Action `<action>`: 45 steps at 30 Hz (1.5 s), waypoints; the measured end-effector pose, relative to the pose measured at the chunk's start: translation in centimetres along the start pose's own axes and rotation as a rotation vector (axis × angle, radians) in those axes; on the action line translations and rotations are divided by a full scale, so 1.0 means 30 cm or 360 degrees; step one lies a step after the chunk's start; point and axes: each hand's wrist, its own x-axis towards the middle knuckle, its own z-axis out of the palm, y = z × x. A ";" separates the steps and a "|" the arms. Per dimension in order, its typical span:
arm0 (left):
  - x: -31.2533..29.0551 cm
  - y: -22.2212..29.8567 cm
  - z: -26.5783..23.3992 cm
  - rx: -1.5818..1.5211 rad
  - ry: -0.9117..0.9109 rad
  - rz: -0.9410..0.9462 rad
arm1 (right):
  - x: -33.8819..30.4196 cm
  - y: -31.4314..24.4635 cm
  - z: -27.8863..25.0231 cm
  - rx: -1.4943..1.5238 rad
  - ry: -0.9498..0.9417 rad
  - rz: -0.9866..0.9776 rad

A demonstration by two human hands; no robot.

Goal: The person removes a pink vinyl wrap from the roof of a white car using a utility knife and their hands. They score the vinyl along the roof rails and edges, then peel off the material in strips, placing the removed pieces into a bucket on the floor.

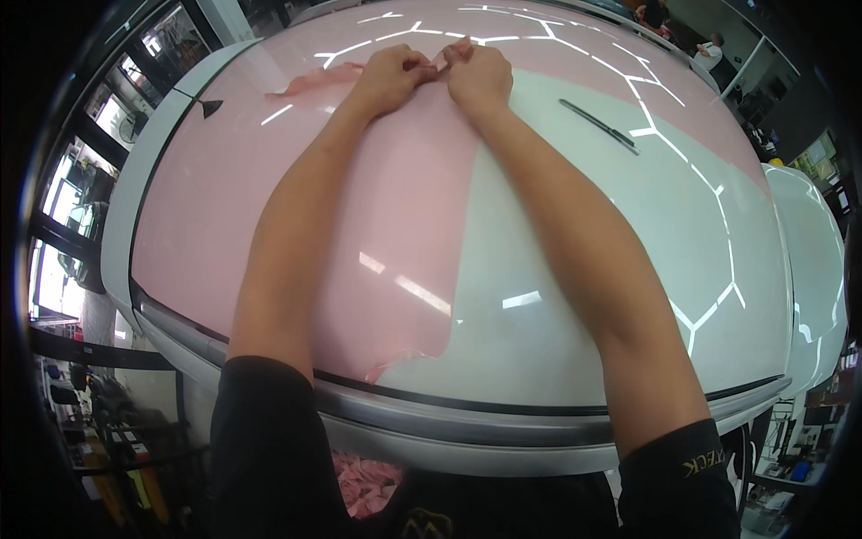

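Pink film (400, 216) covers the left side and far part of a pale green car roof (539, 251). Both arms reach across to the film's edge, far from me. My left hand (391, 79) pinches the film with its fingers closed. Close beside it, my right hand (482, 81) is also closed, with a raised bit of pink film between the fingertips. A peeled, wrinkled strip of film (319, 81) trails left of my left hand. Right of my right hand, a slim dark pen-like tool (600, 126) lies on the bare paint.
A grey roof rail (467, 431) runs along the near edge. A short black antenna (209, 109) stands at the far left. Below the rail, crumpled pink film (364, 485) is heaped beside me. Another person (711, 54) is in the background at the upper right.
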 end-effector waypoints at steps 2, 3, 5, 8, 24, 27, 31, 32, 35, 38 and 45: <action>-0.018 -0.029 0.011 0.0099 0.0143 0.0069 | -0.038 -0.050 -0.002 -0.0053 -0.0069 0.0044; -0.003 -0.018 0.023 0.0074 0.0147 -0.0017 | -0.030 -0.037 0.000 0.0051 -0.0078 0.0073; 0.018 0.002 0.038 0.0026 0.0160 -0.0192 | -0.012 -0.028 0.003 0.0261 -0.0101 0.0124; 0.033 0.008 0.022 -0.0005 0.0085 -0.0428 | -0.014 -0.030 -0.003 0.0364 -0.0220 0.0148; 0.033 -0.009 0.040 -0.0170 0.0115 -0.0488 | -0.285 -0.109 -0.034 0.0450 -0.0071 -0.0091; 0.039 -0.016 0.044 -0.0168 0.0108 -0.0463 | -0.372 -0.186 -0.102 0.0389 -0.0131 -0.0044; 0.046 -0.010 0.054 -0.0111 0.0134 -0.0419 | -0.427 -0.222 -0.174 0.0440 -0.0267 0.0116; 0.038 -0.014 0.053 -0.0106 0.0136 -0.0433 | -0.434 -0.228 -0.198 0.0442 -0.0348 0.0165; 0.033 -0.014 0.044 -0.0143 0.0147 -0.0426 | -0.450 -0.257 -0.258 0.0360 -0.0530 0.0287; 0.025 -0.019 0.040 -0.0179 0.0152 -0.0408 | -0.509 -0.278 -0.280 0.0418 -0.0570 0.0289; 0.038 -0.025 0.042 -0.0210 0.0168 -0.0345 | -0.582 -0.317 -0.355 0.0444 -0.0688 0.0298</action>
